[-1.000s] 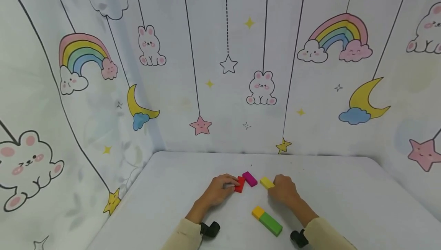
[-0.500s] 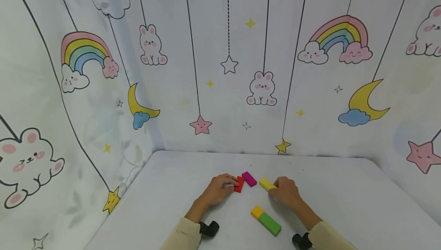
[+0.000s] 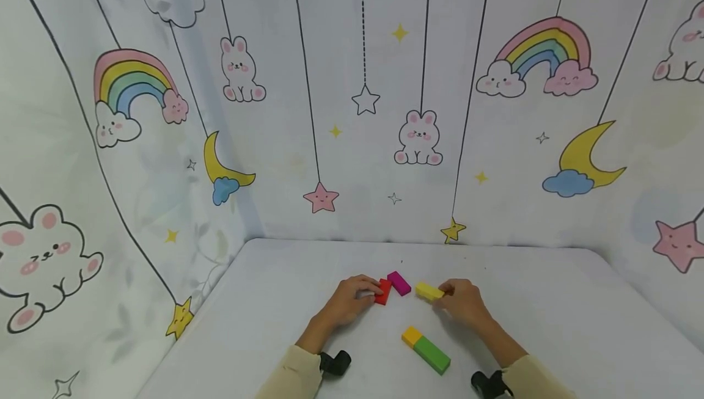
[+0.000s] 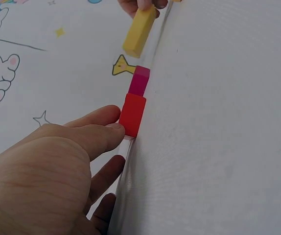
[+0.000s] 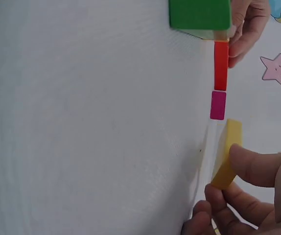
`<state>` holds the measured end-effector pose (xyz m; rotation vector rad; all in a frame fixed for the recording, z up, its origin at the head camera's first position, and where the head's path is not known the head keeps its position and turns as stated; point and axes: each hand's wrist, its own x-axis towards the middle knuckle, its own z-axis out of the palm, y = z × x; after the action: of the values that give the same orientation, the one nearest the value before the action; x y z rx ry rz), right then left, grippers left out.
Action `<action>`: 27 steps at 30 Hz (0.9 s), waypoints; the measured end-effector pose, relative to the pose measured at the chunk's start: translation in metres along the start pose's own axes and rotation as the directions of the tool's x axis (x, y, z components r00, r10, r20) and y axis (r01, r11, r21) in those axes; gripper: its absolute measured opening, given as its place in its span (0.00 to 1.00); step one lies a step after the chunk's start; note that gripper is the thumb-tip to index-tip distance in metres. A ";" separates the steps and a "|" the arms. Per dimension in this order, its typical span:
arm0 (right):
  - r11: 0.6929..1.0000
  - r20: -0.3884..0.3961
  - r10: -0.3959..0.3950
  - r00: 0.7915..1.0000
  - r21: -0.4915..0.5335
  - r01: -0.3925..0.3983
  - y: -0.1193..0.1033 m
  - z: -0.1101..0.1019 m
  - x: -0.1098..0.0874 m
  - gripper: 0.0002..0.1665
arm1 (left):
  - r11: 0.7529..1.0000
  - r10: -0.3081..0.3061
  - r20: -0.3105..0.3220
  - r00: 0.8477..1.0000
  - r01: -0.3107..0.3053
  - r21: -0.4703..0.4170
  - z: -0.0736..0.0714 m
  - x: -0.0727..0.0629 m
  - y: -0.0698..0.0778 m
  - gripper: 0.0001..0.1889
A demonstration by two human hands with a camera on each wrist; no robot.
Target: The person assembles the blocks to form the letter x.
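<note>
Head view: holds a yellow block (image 3: 428, 291) near its right end in the right hand (image 3: 464, 302), thumb and fingers closed to the block's width. Shows it between both hands, toward the far edge of the counter (image 3: 550, 307) yet apart from that edge; looks tilted, but cannot tell whether fully lifted. Pinches a red block (image 3: 385, 289) lightly at its left side with thumb and forefinger of the left hand (image 3: 348, 301), other fingers loosely bent. Has a purple block (image 3: 399, 283) just beyond the red, closer to the far edge, touching or nearly so. Toward the near edge, shows an orange block (image 3: 411, 336) and a green block (image 3: 432, 354) end to end, touching, in neither hand.

Could let the yellow swivel or slip, being gripped off-centre. Could knock the purple askew by swinging the yellow left too low, or shove the red into it by pressing too hard. Might also bump the green with the black wrist camera (image 3: 488, 384) if drawing the right arm inward.
</note>
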<state>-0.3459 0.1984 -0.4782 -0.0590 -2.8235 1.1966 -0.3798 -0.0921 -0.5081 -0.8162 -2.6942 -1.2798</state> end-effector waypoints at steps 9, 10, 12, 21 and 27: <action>0.988 0.138 -0.073 0.988 0.143 0.053 -0.002 -0.005 -0.005 0.17 | 1.000 -0.008 0.004 1.000 0.008 0.014 0.000 0.000 0.000 0.10; 0.985 0.160 -0.082 0.984 0.161 0.056 -0.003 -0.006 -0.005 0.17 | 1.000 -0.008 0.006 1.000 0.008 0.016 0.000 0.000 0.000 0.10; 0.980 0.203 -0.109 0.973 0.185 0.071 -0.005 -0.007 -0.006 0.17 | 1.000 -0.006 0.008 1.000 0.005 0.019 0.000 0.001 0.000 0.11; 0.930 0.373 -0.339 0.864 0.272 0.248 -0.014 -0.008 -0.008 0.16 | 1.000 -0.006 0.011 1.000 0.006 0.023 -0.001 0.002 0.001 0.10; 0.886 0.438 -0.460 0.772 0.288 0.364 -0.024 -0.004 -0.009 0.14 | 1.000 0.002 0.006 1.000 -0.003 0.028 0.000 0.002 0.001 0.10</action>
<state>-0.3367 0.1836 -0.4584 0.9750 -2.8442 1.5183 -0.3812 -0.0909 -0.5067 -0.8215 -2.7082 -1.2383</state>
